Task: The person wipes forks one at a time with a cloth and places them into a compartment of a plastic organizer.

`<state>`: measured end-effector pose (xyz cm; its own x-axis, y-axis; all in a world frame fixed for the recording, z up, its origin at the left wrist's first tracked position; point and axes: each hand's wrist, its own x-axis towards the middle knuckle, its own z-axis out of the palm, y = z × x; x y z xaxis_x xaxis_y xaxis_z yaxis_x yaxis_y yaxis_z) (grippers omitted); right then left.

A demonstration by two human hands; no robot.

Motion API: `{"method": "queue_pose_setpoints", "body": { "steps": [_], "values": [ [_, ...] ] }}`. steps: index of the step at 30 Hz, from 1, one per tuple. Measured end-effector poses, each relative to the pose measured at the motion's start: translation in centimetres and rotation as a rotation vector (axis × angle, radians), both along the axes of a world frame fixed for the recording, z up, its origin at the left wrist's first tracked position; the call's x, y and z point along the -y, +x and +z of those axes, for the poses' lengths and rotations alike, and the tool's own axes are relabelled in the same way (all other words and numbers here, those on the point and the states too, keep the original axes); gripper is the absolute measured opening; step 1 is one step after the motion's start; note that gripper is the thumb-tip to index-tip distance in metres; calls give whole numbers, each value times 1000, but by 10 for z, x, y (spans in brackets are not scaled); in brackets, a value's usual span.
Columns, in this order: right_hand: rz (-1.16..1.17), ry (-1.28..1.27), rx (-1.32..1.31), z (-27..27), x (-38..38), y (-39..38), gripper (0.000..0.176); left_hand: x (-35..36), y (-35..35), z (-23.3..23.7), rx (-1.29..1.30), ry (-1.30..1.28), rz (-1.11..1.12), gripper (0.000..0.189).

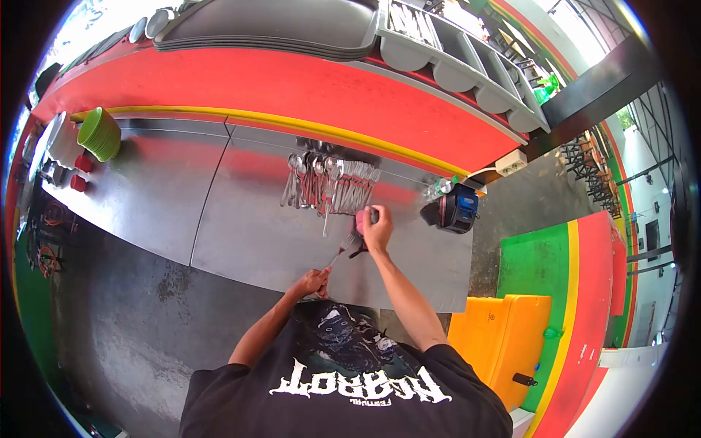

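Note:
My left hand [314,282], close to the counter's front edge, is closed around the handle of a fork [338,257]. The fork's tines point up and away, toward my right hand. My right hand [377,230] is closed on a small pink and dark item [361,221]; its kind is partly hidden by my fingers. Just beyond both hands lie several spoons [301,169] on the left and a row of forks [356,182] on the right. One piece of cutlery [326,223] sticks out toward me from the group.
On the steel counter [255,241], a dark blue and black device [459,208] and a clear bottle [438,190] stand at right. Stacked green bowls [100,134] are at far left. Trays [270,25] and a grey cutlery holder [456,69] sit on the red ledge [255,87].

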<state>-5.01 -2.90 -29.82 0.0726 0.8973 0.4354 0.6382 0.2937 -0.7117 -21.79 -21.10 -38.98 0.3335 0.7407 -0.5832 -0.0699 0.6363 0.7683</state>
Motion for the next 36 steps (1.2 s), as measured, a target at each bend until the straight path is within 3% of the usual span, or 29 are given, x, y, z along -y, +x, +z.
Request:
{"method": "queue_pose_setpoints", "body": {
  "steps": [3, 6, 9, 12, 18, 21, 24, 30, 36],
  "values": [
    [184, -59, -91, 6, 47, -14, 20, -7, 2, 8, -19, -55, -15, 63],
    [440, -147, -19, -42, 104, -16, 19, -9, 2, 8, -1, -102, -15, 63],
    [293, -26, 100, -48, 130, -15, 17, -5, 0, 1, -161, 129, -121, 65],
    [273, 42, 227, -48, 117, -12, 18, -7, 1, 14, -150, 3, -102, 67],
    [97, 80, 442, -58, 51, 15, 18, -2, 0, 31, -161, 152, -166, 68],
    [-111, 47, 521, -64, 21, 38, 19, 18, -7, -4, -206, 344, -268, 70],
    [-157, -30, 438, -71, -5, 65, 22, 38, -14, 17, -205, 150, -147, 70],
    [-166, -138, 318, -70, -11, 73, 24, 43, -15, 14, -13, 36, 157, 52],
    [39, -235, 135, -64, 33, 73, 36, 33, -15, 18, -122, 188, 134, 35]
  ]
}}
